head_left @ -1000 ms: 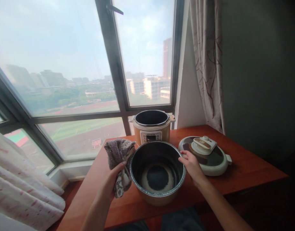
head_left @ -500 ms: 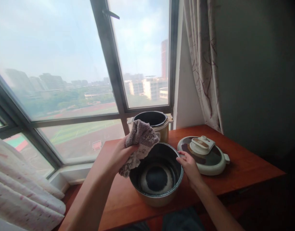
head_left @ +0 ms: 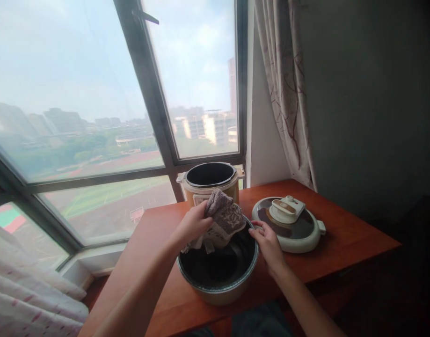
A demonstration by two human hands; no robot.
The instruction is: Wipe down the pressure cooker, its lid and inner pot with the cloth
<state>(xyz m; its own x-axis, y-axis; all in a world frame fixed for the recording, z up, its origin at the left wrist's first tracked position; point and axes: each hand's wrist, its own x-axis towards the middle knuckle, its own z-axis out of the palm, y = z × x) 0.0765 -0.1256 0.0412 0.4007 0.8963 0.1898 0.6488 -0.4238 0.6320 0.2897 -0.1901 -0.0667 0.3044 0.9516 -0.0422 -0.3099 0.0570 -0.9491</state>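
Observation:
A grey-brown patterned cloth is bunched in my left hand, whose fingers are closed around it. It hangs over the far left part of a round inner pot, dark inside with a pale metal rim. My right hand grips the pot's rim at the right, thumb and fingers closed on it. The pot sits on the reddish-brown table; part of its far rim is hidden by the cloth. Directly behind it stands the pressure cooker body, lidless, its dark inside showing.
To the right, the cooker lid lies on the table with its white handle up. Behind the table is a framed window. Curtains hang at the right and the lower left.
My left hand has moved the cloth slightly right and down over the pot, and the cloth hangs more spread out. My right hand stays on the rim. The view has shifted slightly.

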